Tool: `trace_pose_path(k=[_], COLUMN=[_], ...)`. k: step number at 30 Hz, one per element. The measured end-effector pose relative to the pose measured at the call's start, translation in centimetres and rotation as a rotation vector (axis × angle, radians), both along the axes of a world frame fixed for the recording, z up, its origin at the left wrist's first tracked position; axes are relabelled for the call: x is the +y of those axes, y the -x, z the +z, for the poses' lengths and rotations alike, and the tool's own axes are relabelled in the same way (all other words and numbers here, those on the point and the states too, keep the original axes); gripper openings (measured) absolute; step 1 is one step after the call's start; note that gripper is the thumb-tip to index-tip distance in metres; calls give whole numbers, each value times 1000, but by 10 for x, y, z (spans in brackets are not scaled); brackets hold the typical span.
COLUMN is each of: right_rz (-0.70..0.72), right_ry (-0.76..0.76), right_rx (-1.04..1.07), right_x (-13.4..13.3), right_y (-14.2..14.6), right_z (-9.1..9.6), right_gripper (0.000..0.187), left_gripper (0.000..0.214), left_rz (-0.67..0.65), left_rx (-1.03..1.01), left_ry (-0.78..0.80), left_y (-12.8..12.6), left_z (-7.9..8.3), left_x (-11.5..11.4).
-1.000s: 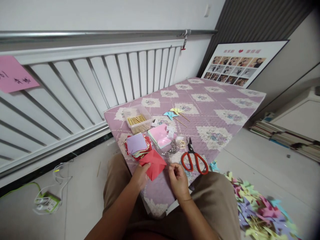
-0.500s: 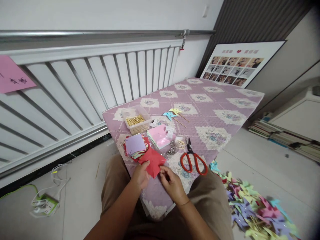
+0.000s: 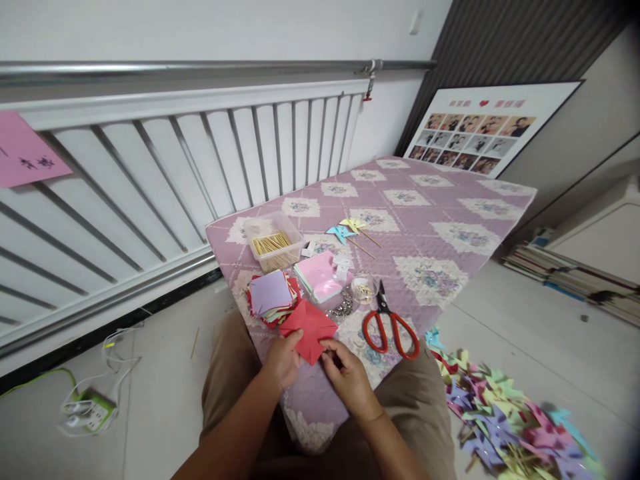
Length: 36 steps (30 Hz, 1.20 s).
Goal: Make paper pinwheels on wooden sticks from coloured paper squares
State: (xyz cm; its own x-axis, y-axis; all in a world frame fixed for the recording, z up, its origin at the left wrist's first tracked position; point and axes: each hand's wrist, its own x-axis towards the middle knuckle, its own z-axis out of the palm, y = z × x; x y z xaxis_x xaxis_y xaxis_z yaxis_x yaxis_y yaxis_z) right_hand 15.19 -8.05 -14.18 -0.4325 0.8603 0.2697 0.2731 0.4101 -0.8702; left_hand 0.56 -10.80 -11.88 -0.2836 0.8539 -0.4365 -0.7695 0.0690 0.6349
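Note:
A square sheet of red paper (image 3: 313,325) with slits running in from its corners is held over the near end of the table. My left hand (image 3: 284,360) pinches its lower left edge, thumb on top. At the lower right edge, my right hand (image 3: 347,379) has thumb and forefinger closed on the paper; the exact pinch is partly hidden. Just beyond lies a stack of coloured paper squares (image 3: 270,292), purple on top. Red-handled scissors (image 3: 384,323) rest to the right, near a small clear round tub (image 3: 364,289) and a heap of small metallic pieces (image 3: 343,307).
Farther back are a clear box (image 3: 296,252) of thin sticks, a pink-topped paper stack (image 3: 320,270), a blue pinwheel (image 3: 341,233) and a yellow pinwheel (image 3: 353,225). Many pinwheels (image 3: 500,420) lie piled on the floor at right. A radiator (image 3: 235,153) borders the table.
The red paper has turned slightly and shifted a little right and toward me. My right hand's fingertips now meet its lower right edge. The view has shifted slightly.

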Motion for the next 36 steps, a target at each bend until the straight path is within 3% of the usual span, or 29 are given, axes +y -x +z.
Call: trace_pose_path(k=[8,13,19,36], right_rz=[-22,18,50,-105], right_ry=[103,172,229,210], right_rx=[71,108,131,142], right_x=[5,8,10,11], right_y=[1,5,13,20], right_z=[0,10,20,10], right_gripper=[19,13,19,20], left_gripper=[35,31,23,18], left_rz=[-19,36,59,2], left_rx=[45,111,154,257], left_ry=[-39,-28,-11,10], left_y=[-2,-8,-12,-10], left_z=[-3,0,2,-3], left_x=[0,4,7,3])
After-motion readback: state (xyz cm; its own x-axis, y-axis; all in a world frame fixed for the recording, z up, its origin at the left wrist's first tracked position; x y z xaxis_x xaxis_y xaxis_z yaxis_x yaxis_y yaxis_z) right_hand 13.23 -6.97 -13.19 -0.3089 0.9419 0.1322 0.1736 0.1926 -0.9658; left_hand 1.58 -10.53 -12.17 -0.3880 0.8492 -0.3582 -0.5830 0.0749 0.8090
